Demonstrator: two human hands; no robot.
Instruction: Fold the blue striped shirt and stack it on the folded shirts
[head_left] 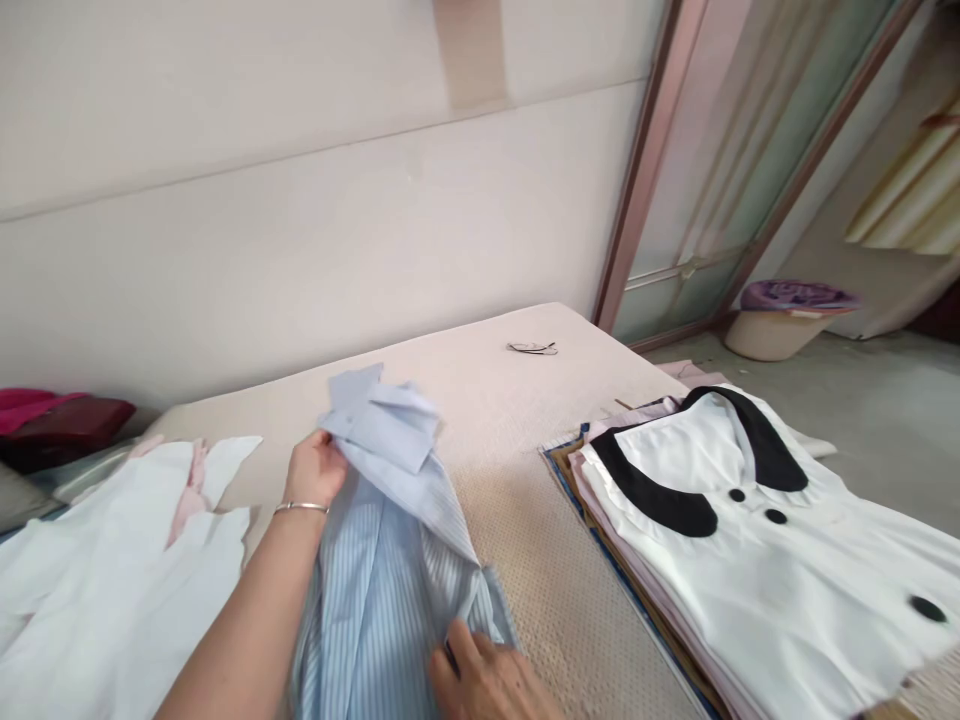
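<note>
**Folding a striped shirt on the work table**

The padded table (pixel 517 540) fills most of the view, running from the pale wall down to the near edge. On its right side sits a stack of folded garments (pixel 757 560), topped by a white blouse with a black collar and black buttons. On the left lies a loose white garment (pixel 112 590) with a strip of pink showing, and behind it, against the wall, a dark red cushion (pixel 60 425).

Between these, in the middle of the table, lies the blue striped shirt (pixel 390 540), collar end pointing away from the person. The left hand (pixel 316 470), a thin bracelet at its wrist, has its fingers closed on the cloth just below the collar. The right hand (pixel 487 680) rests low on the shirt near its right edge, fingers pressed onto the fabric; whether it pinches a fold cannot be told, as the hand is cut off by the picture's edge.

It looks like the folding stage, with one side already turned in. The next move probably calls for holding the collar flat and square while the lower part is brought up evenly.

A small pair of snips (pixel 532 348) lies far back on the table, well apart from the shirt.
</note>
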